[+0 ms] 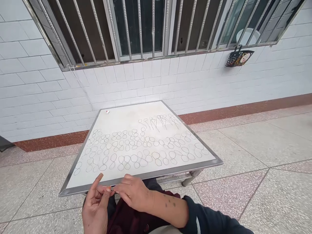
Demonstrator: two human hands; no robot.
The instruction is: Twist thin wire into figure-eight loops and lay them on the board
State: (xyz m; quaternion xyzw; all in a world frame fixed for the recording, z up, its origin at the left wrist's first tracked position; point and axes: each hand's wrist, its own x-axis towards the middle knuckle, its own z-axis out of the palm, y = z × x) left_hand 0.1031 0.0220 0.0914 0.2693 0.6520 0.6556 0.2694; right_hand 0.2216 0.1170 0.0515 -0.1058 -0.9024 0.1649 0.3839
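My left hand [97, 203] and my right hand [133, 192] meet just in front of the table's near edge, fingertips almost touching. Both pinch a small piece of thin wire [111, 189], most of it hidden by the fingers. On the white tabletop [122, 117] lie many thin wire figure-eights [156, 158] in uneven rows, some overlapping. Farther back on the right, several wire loops with straight tails [153, 122] lie in a group.
The table has a metal rim [204, 162] and metal legs. A small white object [107, 112] sits near its far left corner. Behind stands a tiled wall [146, 76] with barred windows [138, 29]. A patterned black bag [240, 58] hangs from the bars.
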